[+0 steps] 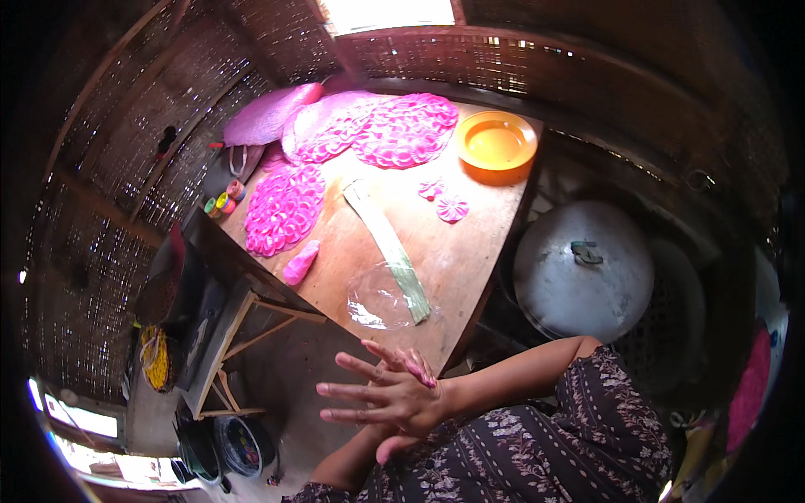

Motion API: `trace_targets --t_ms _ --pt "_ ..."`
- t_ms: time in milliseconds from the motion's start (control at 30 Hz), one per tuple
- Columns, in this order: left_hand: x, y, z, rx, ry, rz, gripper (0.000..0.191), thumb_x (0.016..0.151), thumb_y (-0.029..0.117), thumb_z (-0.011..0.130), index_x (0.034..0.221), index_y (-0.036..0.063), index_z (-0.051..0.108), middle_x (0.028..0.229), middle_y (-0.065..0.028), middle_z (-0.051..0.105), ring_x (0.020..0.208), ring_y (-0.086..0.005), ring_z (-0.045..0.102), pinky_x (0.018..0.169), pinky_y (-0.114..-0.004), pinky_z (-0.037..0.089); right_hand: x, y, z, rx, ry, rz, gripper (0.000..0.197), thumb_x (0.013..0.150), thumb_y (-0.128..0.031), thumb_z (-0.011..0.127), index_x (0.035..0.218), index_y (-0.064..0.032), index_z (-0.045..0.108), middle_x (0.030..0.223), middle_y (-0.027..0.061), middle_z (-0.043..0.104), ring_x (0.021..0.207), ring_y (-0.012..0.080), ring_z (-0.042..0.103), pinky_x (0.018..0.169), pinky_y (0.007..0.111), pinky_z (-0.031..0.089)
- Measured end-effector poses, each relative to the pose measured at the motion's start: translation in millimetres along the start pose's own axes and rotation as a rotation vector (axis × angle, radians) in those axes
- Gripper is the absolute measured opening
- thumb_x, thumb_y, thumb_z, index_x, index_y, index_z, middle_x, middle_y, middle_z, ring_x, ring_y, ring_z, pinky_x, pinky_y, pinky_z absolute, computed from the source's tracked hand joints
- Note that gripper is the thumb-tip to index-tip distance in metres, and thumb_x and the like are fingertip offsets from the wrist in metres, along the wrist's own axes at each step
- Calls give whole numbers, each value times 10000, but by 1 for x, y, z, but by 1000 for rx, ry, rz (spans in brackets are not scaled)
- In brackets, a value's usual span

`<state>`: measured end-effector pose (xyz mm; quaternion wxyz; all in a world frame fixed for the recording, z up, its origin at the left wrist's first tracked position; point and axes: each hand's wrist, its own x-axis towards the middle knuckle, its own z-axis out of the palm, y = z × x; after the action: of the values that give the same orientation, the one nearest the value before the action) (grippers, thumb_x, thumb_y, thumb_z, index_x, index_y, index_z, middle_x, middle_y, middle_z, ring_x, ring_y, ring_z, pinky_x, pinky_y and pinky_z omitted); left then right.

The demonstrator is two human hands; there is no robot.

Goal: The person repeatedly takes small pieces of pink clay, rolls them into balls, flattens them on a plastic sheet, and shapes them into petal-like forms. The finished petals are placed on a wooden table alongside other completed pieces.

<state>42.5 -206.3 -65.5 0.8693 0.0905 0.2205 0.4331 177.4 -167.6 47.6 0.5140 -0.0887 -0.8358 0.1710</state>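
My right hand (391, 397) lies across my left hand, its fingers spread and pointing left. Most of my left hand (400, 359) is hidden behind it; the fingers show above, with pink matter on them. Whether anything sits between the palms cannot be seen. On the wooden table (453, 276) beyond my hands lie a round clear plastic sheet (371, 302) and a long pale-green strip of leaf or stalk (393, 251), its near end overlapping the sheet. A pink dough-like lump (302, 262) rests near the left edge. Two pink flower-shaped discs (452, 208) (431, 188) lie further back.
Round mats of pink petal-like pieces (286, 210) (409, 132) line the table's far left side. An orange basin (497, 148) stands at the back right corner. Small colourful jars (225, 202) sit at the left edge. Right of the table is a large lidded metal pot (585, 283).
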Motion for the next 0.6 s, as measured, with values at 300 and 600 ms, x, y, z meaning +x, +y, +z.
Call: trace_targets --t_ms 300,600 --pt "46 5 -29 -213 131 47 712 945 666 291 1498 220 251 1490 -136 291 1373 -332 291 1114 -525 241 12 35 3 177 -138 169 751 871 -687 439 1431 -187 464 1488 151 383 1442 444 171 1132 620 64" --pt "90 58 -32 -335 49 238 672 957 639 308 1478 214 315 1451 -113 397 1336 -314 386 1092 -523 306 26 123 48 691 101 1641 639 904 -557 539 1255 -24 560 1163 141 619 1040 266 598 904 379 469"
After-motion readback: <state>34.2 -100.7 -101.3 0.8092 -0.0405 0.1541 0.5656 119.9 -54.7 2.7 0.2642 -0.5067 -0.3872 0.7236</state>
